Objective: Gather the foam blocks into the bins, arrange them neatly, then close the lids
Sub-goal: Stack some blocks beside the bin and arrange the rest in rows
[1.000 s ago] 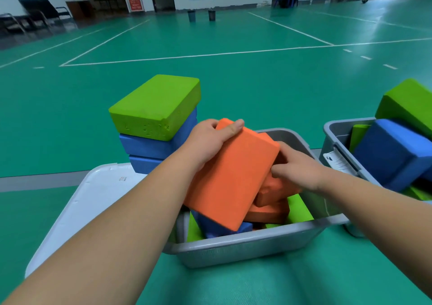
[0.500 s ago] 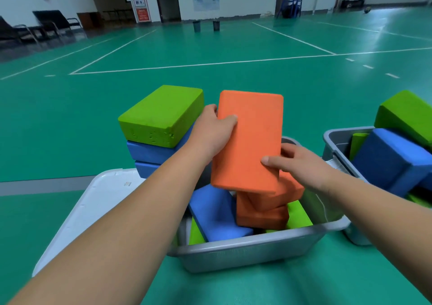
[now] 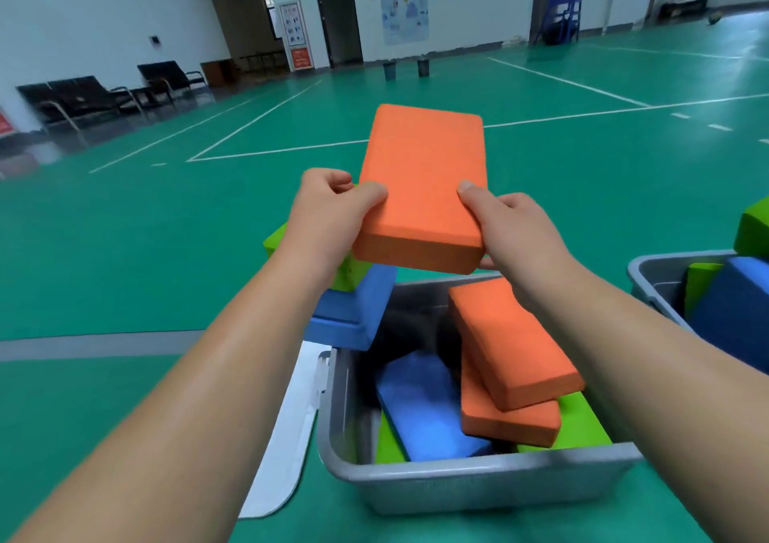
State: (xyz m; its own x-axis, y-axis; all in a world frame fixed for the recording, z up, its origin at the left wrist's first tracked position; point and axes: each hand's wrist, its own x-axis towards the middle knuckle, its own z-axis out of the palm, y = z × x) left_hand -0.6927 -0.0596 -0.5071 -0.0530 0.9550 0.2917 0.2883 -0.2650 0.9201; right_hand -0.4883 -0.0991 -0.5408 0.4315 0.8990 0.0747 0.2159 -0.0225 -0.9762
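Observation:
I hold an orange foam block [image 3: 422, 176] flat in the air above the grey bin [image 3: 478, 484]. My left hand [image 3: 328, 218] grips its near left corner and my right hand [image 3: 512, 226] grips its near right corner. Inside the bin lie two stacked orange blocks [image 3: 507, 359], a blue block [image 3: 424, 409] and green blocks [image 3: 582, 422] underneath. Left of the bin stands a stack with a green block [image 3: 353, 272] over blue blocks [image 3: 358, 309], mostly hidden by my left hand.
A white lid [image 3: 287, 438] lies on the green floor left of the bin. A second grey bin [image 3: 653, 276] at the right edge holds blue and green blocks piled above its rim. Black chairs line the far left wall.
The orange block has risen from the bin and turned from tilted upright to nearly flat. My right hand moved onto its right corner. The view has tilted up.

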